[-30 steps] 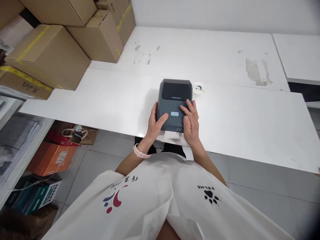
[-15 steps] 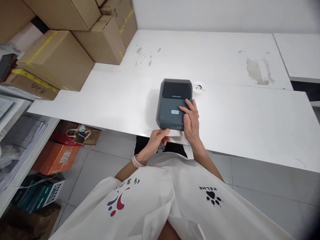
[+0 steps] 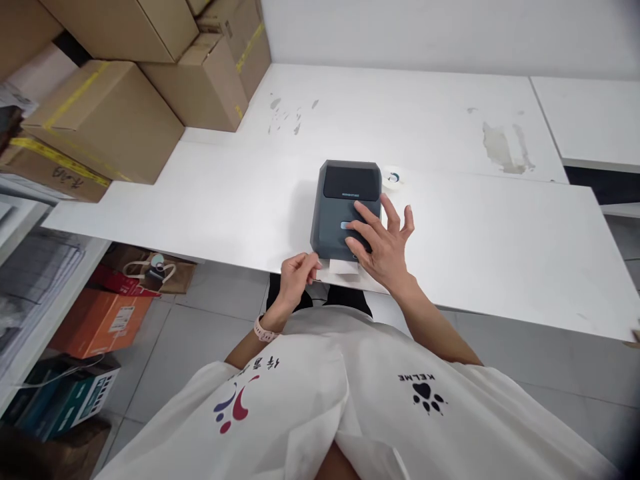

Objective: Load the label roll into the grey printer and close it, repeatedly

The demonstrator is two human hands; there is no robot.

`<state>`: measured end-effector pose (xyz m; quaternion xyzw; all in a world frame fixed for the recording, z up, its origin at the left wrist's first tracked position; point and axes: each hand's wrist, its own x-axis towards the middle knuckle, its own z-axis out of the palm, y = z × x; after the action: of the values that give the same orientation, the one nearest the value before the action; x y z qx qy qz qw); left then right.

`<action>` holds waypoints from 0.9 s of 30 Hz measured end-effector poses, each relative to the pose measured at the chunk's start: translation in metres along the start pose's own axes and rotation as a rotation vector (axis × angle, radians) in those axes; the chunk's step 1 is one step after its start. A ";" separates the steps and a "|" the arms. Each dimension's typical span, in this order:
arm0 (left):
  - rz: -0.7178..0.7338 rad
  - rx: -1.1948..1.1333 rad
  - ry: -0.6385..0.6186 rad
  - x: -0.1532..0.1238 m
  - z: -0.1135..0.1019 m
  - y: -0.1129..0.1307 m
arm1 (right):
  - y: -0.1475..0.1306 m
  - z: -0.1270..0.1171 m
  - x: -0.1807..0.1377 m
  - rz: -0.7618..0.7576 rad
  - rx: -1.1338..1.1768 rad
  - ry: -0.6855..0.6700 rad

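Observation:
A dark grey label printer (image 3: 345, 200) sits near the front edge of the white table (image 3: 210, 200). A white label (image 3: 344, 267) sticks out of its front slot. My right hand (image 3: 384, 248) rests on the printer's front right with fingers spread, a fingertip at the light blue button (image 3: 347, 225). My left hand (image 3: 295, 277) is at the table edge just left of the label, fingers curled in a pinch close to the label's left end; whether they grip it I cannot tell. A pink watch is on my left wrist.
A small white label roll (image 3: 393, 178) lies behind the printer at its right. Cardboard boxes (image 3: 110, 113) are stacked at the table's left and back left. Below, left of me, stand an orange box (image 3: 97, 320), a teal box (image 3: 70, 393) and a paper bag.
My left hand left the printer's front left side and dropped to the table edge by the label. My right hand opened its fingers and moved a fingertip to the button.

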<state>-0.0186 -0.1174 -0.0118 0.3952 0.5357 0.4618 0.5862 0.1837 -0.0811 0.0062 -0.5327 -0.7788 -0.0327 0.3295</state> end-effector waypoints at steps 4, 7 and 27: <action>0.144 -0.057 0.119 0.009 -0.007 0.014 | -0.003 -0.004 -0.010 0.033 0.076 0.011; 0.171 -0.078 0.163 0.015 -0.013 0.019 | -0.005 -0.008 -0.019 0.045 0.159 0.062; 0.207 0.720 0.035 0.104 0.030 0.048 | 0.043 -0.039 0.173 0.026 0.324 0.510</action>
<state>0.0051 -0.0037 0.0100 0.6200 0.6310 0.3072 0.3506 0.2017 0.0622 0.1185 -0.4575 -0.6591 -0.0366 0.5958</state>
